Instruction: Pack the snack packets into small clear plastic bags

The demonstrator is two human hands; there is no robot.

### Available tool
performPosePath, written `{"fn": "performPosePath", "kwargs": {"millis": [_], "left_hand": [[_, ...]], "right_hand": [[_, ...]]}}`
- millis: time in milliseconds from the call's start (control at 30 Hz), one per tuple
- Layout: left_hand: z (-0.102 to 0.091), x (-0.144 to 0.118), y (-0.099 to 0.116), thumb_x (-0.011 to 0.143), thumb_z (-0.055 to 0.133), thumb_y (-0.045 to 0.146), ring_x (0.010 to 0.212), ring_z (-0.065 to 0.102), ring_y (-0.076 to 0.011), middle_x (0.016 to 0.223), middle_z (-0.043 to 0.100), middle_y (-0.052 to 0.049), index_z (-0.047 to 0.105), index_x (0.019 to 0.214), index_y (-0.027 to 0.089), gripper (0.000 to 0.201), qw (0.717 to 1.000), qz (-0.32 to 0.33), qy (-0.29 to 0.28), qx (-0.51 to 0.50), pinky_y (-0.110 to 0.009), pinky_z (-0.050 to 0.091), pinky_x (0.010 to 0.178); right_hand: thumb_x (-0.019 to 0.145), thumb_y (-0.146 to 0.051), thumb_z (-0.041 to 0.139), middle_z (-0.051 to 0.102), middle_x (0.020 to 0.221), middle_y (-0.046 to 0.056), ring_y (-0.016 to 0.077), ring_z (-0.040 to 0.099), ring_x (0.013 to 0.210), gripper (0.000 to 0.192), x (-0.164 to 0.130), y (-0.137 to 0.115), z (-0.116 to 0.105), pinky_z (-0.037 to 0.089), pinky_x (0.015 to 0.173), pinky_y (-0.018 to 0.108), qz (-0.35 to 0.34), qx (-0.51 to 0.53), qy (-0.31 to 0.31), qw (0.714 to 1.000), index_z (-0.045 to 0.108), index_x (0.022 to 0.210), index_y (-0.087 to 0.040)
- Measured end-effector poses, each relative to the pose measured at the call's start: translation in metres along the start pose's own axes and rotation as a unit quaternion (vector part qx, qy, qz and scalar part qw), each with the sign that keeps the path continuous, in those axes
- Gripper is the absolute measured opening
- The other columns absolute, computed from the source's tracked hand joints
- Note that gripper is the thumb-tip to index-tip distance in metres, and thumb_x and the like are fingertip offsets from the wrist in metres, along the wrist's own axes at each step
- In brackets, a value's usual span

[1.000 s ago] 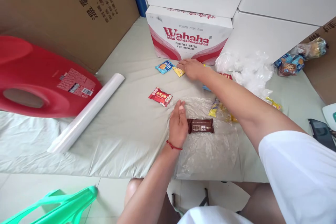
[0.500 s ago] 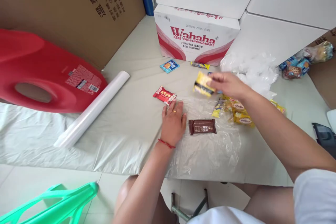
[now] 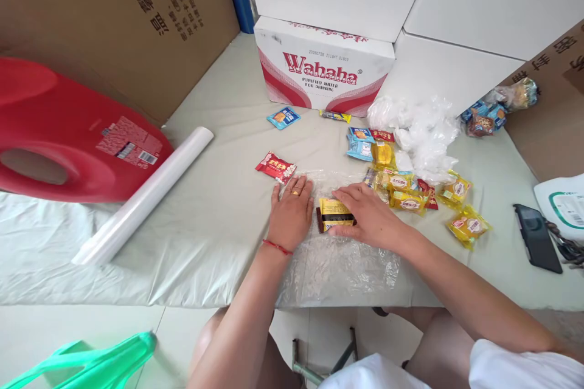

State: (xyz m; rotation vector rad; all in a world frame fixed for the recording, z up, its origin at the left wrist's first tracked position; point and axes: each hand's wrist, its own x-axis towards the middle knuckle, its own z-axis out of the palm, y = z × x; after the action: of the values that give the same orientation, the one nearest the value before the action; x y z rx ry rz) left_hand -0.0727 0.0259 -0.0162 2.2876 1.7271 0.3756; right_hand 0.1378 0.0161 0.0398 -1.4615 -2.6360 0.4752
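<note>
My left hand (image 3: 291, 211) lies flat at the left edge of a clear plastic sheet (image 3: 337, 267), fingers stretched out. Just beyond its fingertips is a red snack packet (image 3: 276, 166). My right hand (image 3: 368, 214) grips a yellow snack packet (image 3: 335, 211) with a black band, thumb and fingers at its right end. The yellow packet rests on top of a dark brown wrapped bar (image 3: 320, 220), of which only the ends show. Right of that hand are several yellow-wrapped snacks (image 3: 407, 200), blue packets (image 3: 360, 147) and red packets.
A white roll (image 3: 143, 194) and a red jug (image 3: 68, 134) stand left, by a cardboard box (image 3: 114, 24). At the back is a Wahaha carton (image 3: 323, 67), with crumpled clear bags (image 3: 424, 134) beside it. A phone (image 3: 538, 237) lies far right.
My right hand has brought the yellow packet down and towards me onto the brown bar. My left hand stays on the sheet. The view has shifted a little to the right.
</note>
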Motion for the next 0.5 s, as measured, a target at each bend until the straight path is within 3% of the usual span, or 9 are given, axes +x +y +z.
{"fn": "performPosePath", "kwargs": {"millis": [67, 133, 233, 400, 500], "left_hand": [[0.0, 0.0, 0.0, 0.104, 0.032, 0.027, 0.151, 0.038, -0.0272, 0.161, 0.045, -0.008, 0.053, 0.148, 0.022, 0.049, 1.0, -0.002, 0.004, 0.0, -0.061, 0.024, 0.124], [-0.001, 0.0, 0.0, 0.104, 0.032, 0.028, 0.151, 0.039, -0.0269, 0.161, 0.046, -0.008, 0.053, 0.147, 0.022, 0.049, 1.0, -0.001, 0.007, -0.001, -0.061, 0.024, 0.124], [-0.001, 0.0, 0.0, 0.104, 0.031, 0.029, 0.151, 0.039, -0.0261, 0.161, 0.045, -0.008, 0.052, 0.148, 0.023, 0.049, 1.0, -0.001, 0.008, -0.001, -0.061, 0.024, 0.124], [-0.001, 0.0, 0.002, 0.104, 0.032, 0.029, 0.152, 0.037, -0.0251, 0.162, 0.043, -0.007, 0.051, 0.149, 0.024, 0.049, 1.0, -0.01, -0.002, -0.001, -0.061, 0.021, 0.125], [-0.002, 0.0, 0.003, 0.105, 0.031, 0.03, 0.153, 0.036, -0.025, 0.163, 0.041, -0.007, 0.05, 0.15, 0.023, 0.05, 1.0, -0.016, -0.011, 0.001, -0.061, 0.02, 0.126]], "right_hand": [[0.082, -0.053, 0.078, 0.059, 0.14, 0.016, 0.0361, 0.046, 0.128, 0.079, -0.003, -0.002, 0.003, 0.042, 0.105, 0.051, 0.007, -0.013, -0.026, 1.0, 0.05, 0.146, -0.016], [0.081, -0.042, 0.081, 0.061, 0.135, 0.016, 0.0358, 0.047, 0.126, 0.076, -0.005, -0.005, 0.005, 0.043, 0.102, 0.051, 0.02, -0.034, -0.029, 0.999, 0.05, 0.146, -0.016], [0.084, -0.032, 0.077, 0.063, 0.127, 0.015, 0.0345, 0.05, 0.119, 0.066, -0.007, -0.007, 0.007, 0.044, 0.098, 0.05, 0.021, -0.049, -0.031, 0.998, 0.052, 0.143, -0.018], [0.093, -0.034, 0.066, 0.056, 0.137, 0.015, 0.0316, 0.05, 0.119, 0.053, -0.012, -0.007, 0.006, 0.044, 0.1, 0.047, 0.021, -0.001, -0.012, 1.0, 0.052, 0.142, -0.019], [0.094, -0.034, 0.064, 0.059, 0.132, 0.014, 0.031, 0.051, 0.117, 0.046, -0.011, -0.008, 0.006, 0.044, 0.099, 0.046, 0.032, 0.004, -0.02, 0.999, 0.055, 0.137, -0.018]]}}
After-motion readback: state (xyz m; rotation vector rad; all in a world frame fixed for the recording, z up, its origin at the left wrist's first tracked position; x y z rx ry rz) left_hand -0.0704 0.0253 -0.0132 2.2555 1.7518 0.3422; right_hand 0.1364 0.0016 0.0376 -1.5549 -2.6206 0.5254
